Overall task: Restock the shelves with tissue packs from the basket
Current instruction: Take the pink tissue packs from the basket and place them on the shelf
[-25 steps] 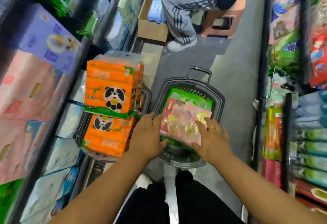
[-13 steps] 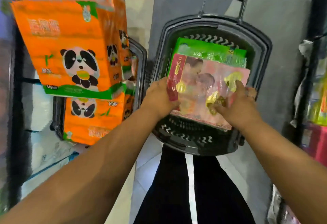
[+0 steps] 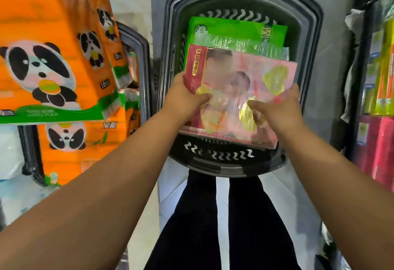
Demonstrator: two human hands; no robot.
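Both hands' grip holds glossy pink tissue pack.

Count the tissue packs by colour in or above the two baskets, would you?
Pink pack: 1, held by the left hand and right hand above the dark basket
Green pack: 1, lying in that basket
Orange panda packs: 2, an upper orange pack above a lower orange pack, at the left basket
Total: 4

Shop aisle: stocked shelves, shopping basket, packaged tissue.
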